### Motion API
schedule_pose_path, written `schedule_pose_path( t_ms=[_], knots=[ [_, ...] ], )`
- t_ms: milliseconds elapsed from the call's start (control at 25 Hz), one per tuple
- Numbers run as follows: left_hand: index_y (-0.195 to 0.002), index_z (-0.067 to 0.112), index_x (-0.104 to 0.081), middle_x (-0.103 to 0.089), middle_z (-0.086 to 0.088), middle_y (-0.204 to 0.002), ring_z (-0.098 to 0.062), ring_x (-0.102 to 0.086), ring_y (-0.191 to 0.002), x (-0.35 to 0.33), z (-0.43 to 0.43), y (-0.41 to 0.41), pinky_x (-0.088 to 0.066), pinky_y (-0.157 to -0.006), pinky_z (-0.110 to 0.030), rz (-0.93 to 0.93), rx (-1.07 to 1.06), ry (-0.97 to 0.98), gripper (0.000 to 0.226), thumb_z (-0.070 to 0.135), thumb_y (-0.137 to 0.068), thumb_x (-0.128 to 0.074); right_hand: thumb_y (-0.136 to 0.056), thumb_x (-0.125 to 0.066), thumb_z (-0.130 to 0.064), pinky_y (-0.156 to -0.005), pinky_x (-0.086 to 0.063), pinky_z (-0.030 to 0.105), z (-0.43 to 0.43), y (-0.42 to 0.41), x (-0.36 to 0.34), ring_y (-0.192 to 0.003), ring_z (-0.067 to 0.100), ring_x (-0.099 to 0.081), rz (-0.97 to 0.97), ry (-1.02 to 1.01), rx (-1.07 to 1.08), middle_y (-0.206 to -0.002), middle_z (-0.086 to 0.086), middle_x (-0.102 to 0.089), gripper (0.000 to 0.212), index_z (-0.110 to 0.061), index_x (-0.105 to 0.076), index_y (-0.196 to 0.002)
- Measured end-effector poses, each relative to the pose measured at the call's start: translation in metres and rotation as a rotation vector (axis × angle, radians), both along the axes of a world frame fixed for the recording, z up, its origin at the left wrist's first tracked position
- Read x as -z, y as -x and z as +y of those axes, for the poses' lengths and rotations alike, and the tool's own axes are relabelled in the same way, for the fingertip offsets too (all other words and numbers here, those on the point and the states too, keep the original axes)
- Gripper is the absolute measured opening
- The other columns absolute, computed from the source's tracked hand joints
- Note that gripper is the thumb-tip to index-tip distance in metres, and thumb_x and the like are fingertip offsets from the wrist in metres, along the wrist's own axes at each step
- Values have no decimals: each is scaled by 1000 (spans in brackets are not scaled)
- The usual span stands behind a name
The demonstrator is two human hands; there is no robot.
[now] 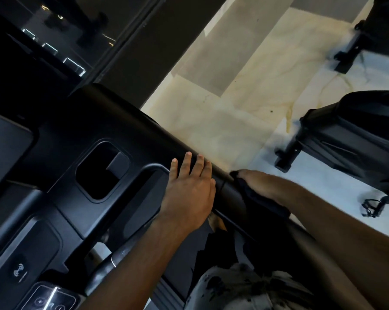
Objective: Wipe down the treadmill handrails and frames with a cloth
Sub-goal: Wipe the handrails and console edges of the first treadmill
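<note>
**Q:** How many hands are at work?
**A:** Two. The left hand [189,193] lies flat on the one black rail [144,135], fingers straight, holding nothing. The right hand [265,183], just beside it, grasps the single dark cloth [256,198], which is draped over the same rail.

**Q:** And the treadmill?
**A:** One black console [61,198] sits left of the rail, with one deep recess [101,173] and one lit panel [52,298] at the bottom edge.

**Q:** What else is in the room?
**A:** Two more dark machines [350,135] stand on the right, well apart from the rail.

**Q:** The floor?
**A:** The floor [233,97] is polished cream stone with yellowish veins, brightly lit. Dark glass [43,41] at the upper left carries a few reflected lights.
</note>
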State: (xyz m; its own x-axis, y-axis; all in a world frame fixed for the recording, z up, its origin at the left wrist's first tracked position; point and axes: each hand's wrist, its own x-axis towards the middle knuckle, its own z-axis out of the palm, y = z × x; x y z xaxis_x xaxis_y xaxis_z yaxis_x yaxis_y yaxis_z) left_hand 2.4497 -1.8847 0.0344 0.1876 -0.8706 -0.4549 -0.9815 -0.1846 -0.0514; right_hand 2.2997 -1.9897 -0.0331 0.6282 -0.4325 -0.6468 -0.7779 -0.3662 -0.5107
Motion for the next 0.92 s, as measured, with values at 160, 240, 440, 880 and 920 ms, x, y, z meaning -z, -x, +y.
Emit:
schedule_pose_path(
  t_ms=[160,240,440,880,920],
  knots=[
    [-155,15,-15,-10,-4,-164,-27,3,-151,-1,1,14,-1,-121,-54,-3,5,-20,56,38,-104,-15,-96,-16,-54,-102,-38,45,22,9,-11,-130,32,-46,-68,104,75,-151,-5,-38,56,-39,-32,-148],
    [-155,14,-15,-11,-4,-164,-28,3,-151,1,3,20,-2,-121,-54,-11,13,-19,56,38,-104,-15,-103,-21,-46,-96,-38,39,8,13,-8,-120,29,-52,-64,-61,82,-149,9,-46,52,-23,-43,-144],
    [-155,15,-14,-10,-4,-164,-27,3,-151,3,4,29,-1,-121,-53,-17,-2,-35,57,40,-104,-14,-95,-10,-50,-86,-43,46,28,35,-17,-122,36,-51,-9,118,64,-151,2,-38,59,-26,-38,-141],
    [-154,14,-19,-17,-4,-162,-29,-3,-151,6,8,51,-2,-120,-56,29,65,6,57,38,-103,-12,-105,-27,-34,-102,-41,44,11,51,-16,-122,38,-53,10,-207,307,-135,18,-55,43,-14,-60,-123],
    [-154,14,-19,-16,-5,-162,-29,-2,-151,5,9,53,-1,-120,-56,39,74,1,56,39,-104,-15,-106,-28,-32,-101,-41,44,15,51,-18,-120,38,-54,54,-190,270,-134,18,-54,39,-14,-59,-121]
  ],
)
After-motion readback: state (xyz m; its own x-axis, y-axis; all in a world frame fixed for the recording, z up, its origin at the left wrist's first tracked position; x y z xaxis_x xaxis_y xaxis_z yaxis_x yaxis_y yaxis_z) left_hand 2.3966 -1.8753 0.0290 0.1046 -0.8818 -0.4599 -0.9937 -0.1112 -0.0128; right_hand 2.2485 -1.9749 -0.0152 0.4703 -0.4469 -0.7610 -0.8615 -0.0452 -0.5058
